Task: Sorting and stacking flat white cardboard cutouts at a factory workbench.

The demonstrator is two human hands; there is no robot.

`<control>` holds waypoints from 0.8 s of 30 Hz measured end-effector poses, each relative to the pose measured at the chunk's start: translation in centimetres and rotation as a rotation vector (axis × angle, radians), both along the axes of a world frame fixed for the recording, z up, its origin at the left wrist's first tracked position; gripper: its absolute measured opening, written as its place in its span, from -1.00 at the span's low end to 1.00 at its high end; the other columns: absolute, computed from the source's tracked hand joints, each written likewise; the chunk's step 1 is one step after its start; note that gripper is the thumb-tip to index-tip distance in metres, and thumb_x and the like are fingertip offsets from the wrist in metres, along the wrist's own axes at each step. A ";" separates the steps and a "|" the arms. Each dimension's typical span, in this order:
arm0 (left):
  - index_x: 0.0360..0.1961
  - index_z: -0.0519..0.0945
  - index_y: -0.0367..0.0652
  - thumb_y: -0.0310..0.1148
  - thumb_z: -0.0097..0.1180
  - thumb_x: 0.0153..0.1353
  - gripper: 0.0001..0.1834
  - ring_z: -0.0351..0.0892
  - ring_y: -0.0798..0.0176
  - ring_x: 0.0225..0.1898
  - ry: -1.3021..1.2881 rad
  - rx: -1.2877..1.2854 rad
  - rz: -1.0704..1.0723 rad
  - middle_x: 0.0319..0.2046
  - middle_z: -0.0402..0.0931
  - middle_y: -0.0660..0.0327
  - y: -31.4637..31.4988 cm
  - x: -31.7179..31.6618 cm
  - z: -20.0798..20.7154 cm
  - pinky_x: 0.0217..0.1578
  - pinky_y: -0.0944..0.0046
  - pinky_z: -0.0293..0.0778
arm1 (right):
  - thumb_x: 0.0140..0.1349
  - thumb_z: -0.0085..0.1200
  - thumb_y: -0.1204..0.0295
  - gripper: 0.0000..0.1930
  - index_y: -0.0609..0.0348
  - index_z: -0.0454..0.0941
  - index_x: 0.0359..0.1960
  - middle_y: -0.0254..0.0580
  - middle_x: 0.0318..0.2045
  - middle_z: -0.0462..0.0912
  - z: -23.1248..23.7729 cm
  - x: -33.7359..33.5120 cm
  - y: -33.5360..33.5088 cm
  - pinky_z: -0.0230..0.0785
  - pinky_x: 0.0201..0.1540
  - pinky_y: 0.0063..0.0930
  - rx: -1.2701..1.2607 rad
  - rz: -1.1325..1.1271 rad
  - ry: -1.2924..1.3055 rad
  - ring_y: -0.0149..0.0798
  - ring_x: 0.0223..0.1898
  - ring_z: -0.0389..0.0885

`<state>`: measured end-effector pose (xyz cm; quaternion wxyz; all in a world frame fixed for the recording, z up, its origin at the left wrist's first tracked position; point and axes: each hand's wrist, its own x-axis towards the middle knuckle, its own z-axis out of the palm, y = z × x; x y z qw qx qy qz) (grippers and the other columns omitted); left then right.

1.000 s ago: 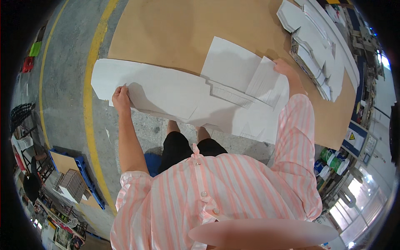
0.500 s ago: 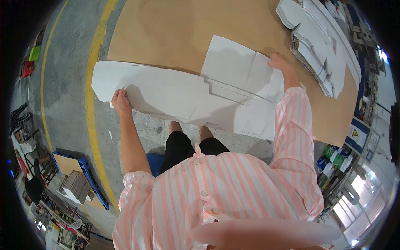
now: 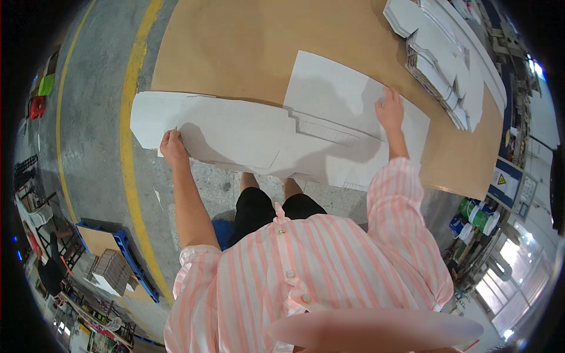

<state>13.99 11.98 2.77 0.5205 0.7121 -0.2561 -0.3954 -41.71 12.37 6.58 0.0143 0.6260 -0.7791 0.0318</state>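
Note:
White die-cut cardboard sheets (image 3: pixel 235 126) lie spread across the near edge of a large brown board (image 3: pixel 235 53). My left hand (image 3: pixel 173 147) is closed in a pinch on the near edge of the sheets, close to their left end. My right hand (image 3: pixel 390 112) rests on the white cardboard at the right, its fingers partly stretched out and pointing away from me, the thumb apart. A squarish white panel (image 3: pixel 326 85) reaches farther from me between the hands, with a stepped cut line and slots beside it.
A stack of cut white cardboard pieces (image 3: pixel 447 65) lies at the far right of the brown board. A yellow floor line (image 3: pixel 132 88) runs along the left. A blue pallet (image 3: pixel 135 259) with brown stacks stands at lower left, green-and-white buckets (image 3: pixel 479 217) at the right.
My right hand has moved off the far edge of the white cardboard, nearer and slightly left, onto its surface. The panel's right end now shows. My left hand stays at the near edge.

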 end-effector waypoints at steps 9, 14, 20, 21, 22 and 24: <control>-0.60 0.50 -0.27 -0.44 -0.02 -0.01 -0.86 0.20 0.50 -0.67 -0.185 0.155 -0.179 -0.74 0.28 0.40 0.1 1.8 1.0 -0.61 0.47 0.13 | -0.13 0.00 0.44 -0.52 0.15 0.32 -0.05 0.06 -0.09 0.36 -1.8 4.8 15.3 0.14 0.03 -0.14 0.085 -0.054 -0.113 0.03 -0.05 0.29; -0.55 0.49 -0.04 -0.07 -0.06 0.14 -0.69 0.33 0.44 -0.59 0.411 0.179 -0.163 -0.63 0.38 0.35 1.3 4.2 -1.6 -0.58 0.41 0.24 | -0.14 0.06 0.36 -0.48 0.13 0.31 -0.04 0.01 -0.05 0.35 -3.5 1.8 15.2 0.09 0.07 -0.17 0.196 -0.015 -0.047 0.02 -0.01 0.27; 0.07 0.30 -0.19 0.05 -0.16 0.19 -0.42 0.38 0.19 -0.01 0.836 0.025 -0.212 -0.03 0.41 0.19 6.1 -0.8 0.9 -0.04 0.17 0.30 | -0.12 0.05 0.39 -0.50 0.12 0.31 -0.05 0.01 -0.02 0.31 -1.9 3.4 14.9 0.12 0.06 -0.14 0.237 -0.097 -0.103 0.09 0.00 0.23; 0.07 0.30 -0.17 0.03 -0.14 0.18 -0.43 0.34 0.18 0.02 0.917 0.020 -0.228 -0.02 0.39 0.20 7.2 -1.1 0.6 -0.01 0.15 0.28 | -0.12 0.05 0.40 -0.50 0.11 0.31 -0.04 0.00 -0.02 0.30 -1.8 3.6 14.8 0.14 0.04 -0.14 0.266 -0.126 -0.099 0.11 0.00 0.23; 0.07 0.29 -0.16 0.02 -0.11 0.17 -0.44 0.31 0.17 0.05 0.998 0.014 -0.246 -0.01 0.38 0.21 8.2 -1.5 0.3 0.01 0.12 0.25 | -0.11 0.04 0.41 -0.50 0.10 0.30 -0.04 0.00 -0.01 0.28 -1.8 3.8 14.7 0.16 0.03 -0.13 0.295 -0.157 -0.095 0.13 -0.01 0.22; 0.07 0.29 -0.15 -0.01 -0.06 0.15 -0.44 0.30 0.16 0.05 1.037 -0.039 -0.263 0.00 0.37 0.21 8.9 -3.1 0.8 0.02 0.11 0.24 | -0.12 0.04 0.41 -0.50 0.10 0.30 -0.04 0.00 -0.01 0.28 -1.8 3.6 14.7 0.17 0.02 -0.12 0.278 -0.141 -0.099 0.14 -0.02 0.22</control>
